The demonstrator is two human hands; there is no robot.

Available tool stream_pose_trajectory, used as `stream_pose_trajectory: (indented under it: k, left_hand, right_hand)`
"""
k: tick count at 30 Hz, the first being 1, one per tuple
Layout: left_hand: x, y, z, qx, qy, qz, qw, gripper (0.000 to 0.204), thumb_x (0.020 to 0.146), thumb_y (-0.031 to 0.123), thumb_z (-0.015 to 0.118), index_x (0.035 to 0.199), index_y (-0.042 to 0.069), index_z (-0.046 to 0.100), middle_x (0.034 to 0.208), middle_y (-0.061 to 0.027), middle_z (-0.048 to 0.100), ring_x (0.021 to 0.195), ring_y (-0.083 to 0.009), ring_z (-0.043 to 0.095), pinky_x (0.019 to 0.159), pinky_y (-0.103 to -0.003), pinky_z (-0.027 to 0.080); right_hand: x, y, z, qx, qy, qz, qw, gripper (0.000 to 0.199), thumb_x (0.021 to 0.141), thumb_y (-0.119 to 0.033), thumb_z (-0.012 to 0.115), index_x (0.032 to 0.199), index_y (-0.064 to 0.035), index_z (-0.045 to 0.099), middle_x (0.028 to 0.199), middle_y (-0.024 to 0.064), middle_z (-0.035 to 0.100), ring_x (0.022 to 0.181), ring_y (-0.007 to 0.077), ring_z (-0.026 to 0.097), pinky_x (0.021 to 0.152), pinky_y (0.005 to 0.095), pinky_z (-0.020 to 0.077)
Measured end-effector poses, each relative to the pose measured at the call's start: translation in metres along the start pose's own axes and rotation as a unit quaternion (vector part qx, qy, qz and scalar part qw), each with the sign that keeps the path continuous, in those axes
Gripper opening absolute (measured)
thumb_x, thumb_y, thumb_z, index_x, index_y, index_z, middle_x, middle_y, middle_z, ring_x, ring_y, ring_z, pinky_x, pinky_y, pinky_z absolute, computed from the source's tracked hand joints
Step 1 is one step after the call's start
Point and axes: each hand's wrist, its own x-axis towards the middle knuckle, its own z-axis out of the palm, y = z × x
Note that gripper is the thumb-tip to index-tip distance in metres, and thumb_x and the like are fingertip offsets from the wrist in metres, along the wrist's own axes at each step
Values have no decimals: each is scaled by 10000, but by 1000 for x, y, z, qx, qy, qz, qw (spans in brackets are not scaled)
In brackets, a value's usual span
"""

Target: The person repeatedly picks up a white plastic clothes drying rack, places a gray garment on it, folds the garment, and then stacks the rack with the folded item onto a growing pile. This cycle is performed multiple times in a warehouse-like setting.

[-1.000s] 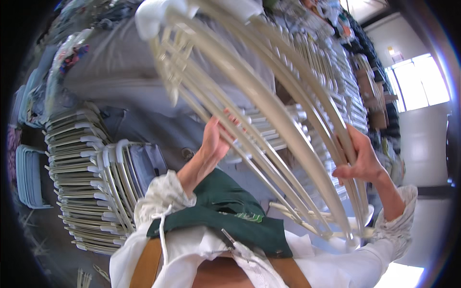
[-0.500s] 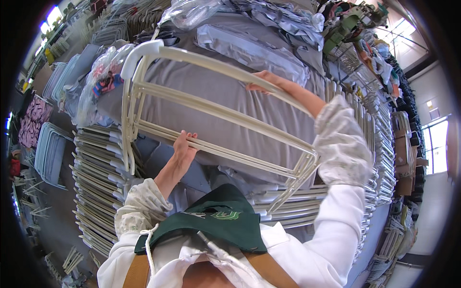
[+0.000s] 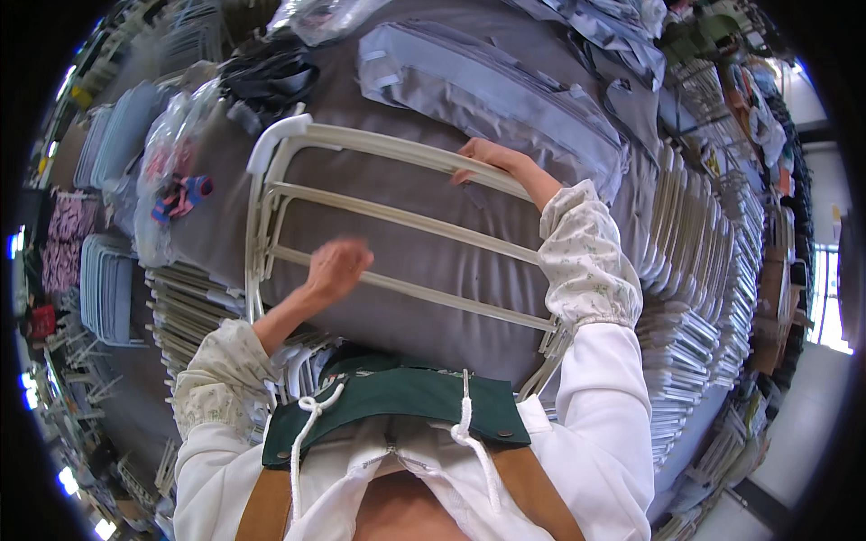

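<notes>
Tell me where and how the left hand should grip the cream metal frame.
I'd take the cream metal frame by its near rail, around mid-length, the left hand coming from the body side: that rail is slim, straight and nearest the body, with an open gap beyond it. The right hand is at the far rail.

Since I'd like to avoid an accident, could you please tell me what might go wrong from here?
The left hand is blurred and its grip is unclear; if the right hand alone holds the cream tubular frame, the frame might swing or tip. The loose right sleeve overlaps the frame's right end in this view, so it could possibly catch there.
</notes>
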Motion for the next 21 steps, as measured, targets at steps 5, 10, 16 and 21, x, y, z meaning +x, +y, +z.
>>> stream_pose_trajectory:
  k: [5,10,16,21]
  left_hand:
    - [140,45,-62,188,327,247,893,643,719,116,761,1311,46,519,1238,-133,568,1154,-331,515,1011,-457,382]
    - [203,17,-35,109,190,371,902,217,710,-8,671,917,52,646,844,-131,625,808,-343,620,692,-422,490]
    - [194,27,-54,121,201,378,896,115,779,46,686,887,76,664,832,-97,646,771,-313,631,637,-412,497]
    - [179,57,-67,106,219,430,869,153,727,57,708,869,104,672,775,-69,647,741,-271,639,612,-387,498]
  right_hand:
    - [2,15,-5,-114,-8,21,993,339,644,-325,874,852,-76,777,757,97,706,643,152,631,594,345,482]
    - [-10,30,20,-105,69,126,984,404,560,-348,907,872,-122,786,897,86,724,845,181,664,714,351,513]
    - [-75,0,56,-34,526,-181,830,246,482,-199,846,648,-127,679,691,82,612,671,321,609,604,407,469]
    - [-82,9,12,-26,149,-31,988,235,520,-235,815,668,-106,686,678,61,641,645,211,640,553,356,470]
